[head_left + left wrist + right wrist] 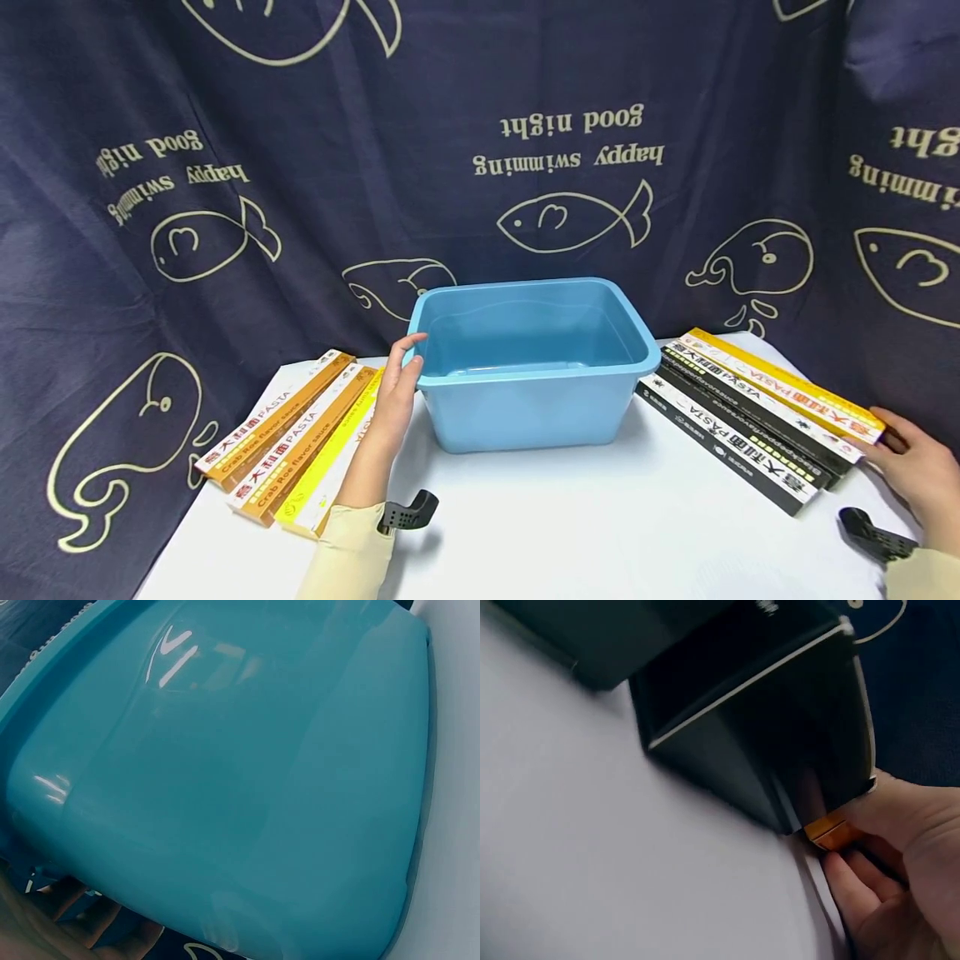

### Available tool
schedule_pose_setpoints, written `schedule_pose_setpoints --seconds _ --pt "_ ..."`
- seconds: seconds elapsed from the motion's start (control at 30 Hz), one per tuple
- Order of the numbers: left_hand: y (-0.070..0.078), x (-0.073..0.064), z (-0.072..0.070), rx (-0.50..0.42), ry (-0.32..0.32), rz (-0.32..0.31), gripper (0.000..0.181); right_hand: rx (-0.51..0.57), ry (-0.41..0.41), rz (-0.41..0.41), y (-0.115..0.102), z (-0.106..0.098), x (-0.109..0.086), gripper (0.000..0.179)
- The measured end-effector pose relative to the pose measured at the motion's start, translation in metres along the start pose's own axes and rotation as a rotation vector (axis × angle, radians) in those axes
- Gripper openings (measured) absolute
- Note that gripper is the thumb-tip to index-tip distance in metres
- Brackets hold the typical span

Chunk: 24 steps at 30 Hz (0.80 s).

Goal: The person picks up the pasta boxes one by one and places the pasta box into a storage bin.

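A light blue plastic bin (525, 417) stands upright in the middle of the white table. My left hand (396, 392) grips its left rim, thumb and index finger showing at the edge. In the left wrist view the bin's side wall (247, 772) fills most of the picture, with fingers (90, 922) low at the left. Far right, my right hand (911, 458) holds the near end of a yellow-orange pasta box (795, 379), the outermost in a row. Beside that box lie two black pasta boxes (727, 446), whose dark ends (757, 742) show close up in the right wrist view.
Left of the bin, two brown-and-white crab roe pasta boxes (277, 417) and a yellow-and-white box (330, 458) lie side by side, slanted. A dark blue curtain (450, 167) with fish drawings hangs behind the white table (600, 533).
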<state>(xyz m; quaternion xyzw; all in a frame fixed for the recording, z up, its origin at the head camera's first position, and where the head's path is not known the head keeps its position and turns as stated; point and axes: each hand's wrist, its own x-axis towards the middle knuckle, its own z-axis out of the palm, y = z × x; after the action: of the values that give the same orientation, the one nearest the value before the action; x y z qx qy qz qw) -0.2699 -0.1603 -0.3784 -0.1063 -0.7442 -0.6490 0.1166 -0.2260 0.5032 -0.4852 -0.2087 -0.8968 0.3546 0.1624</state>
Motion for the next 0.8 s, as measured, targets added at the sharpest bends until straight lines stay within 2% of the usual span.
schedule_pose_setpoints --seconds 0.13,0.3,0.47,0.67,0.8 --pt "0.001 0.001 0.001 0.006 -0.006 0.0 0.043 0.115 0.03 0.107 0.001 0.0 0.004 0.077" --pt "0.002 0.001 0.002 0.008 -0.011 -0.007 0.043 0.143 0.055 0.169 -0.007 -0.001 0.005 0.078" --pt "0.003 0.001 0.001 0.014 -0.011 -0.004 0.043 0.136 0.081 0.175 -0.019 -0.008 0.0 0.072" --pt "0.003 -0.001 0.0 0.028 -0.007 -0.015 0.042 0.166 0.063 0.125 -0.032 -0.018 -0.007 0.055" --pt "0.001 -0.003 0.0 0.023 -0.008 -0.012 0.042 0.172 0.065 0.12 -0.035 -0.02 -0.009 0.049"
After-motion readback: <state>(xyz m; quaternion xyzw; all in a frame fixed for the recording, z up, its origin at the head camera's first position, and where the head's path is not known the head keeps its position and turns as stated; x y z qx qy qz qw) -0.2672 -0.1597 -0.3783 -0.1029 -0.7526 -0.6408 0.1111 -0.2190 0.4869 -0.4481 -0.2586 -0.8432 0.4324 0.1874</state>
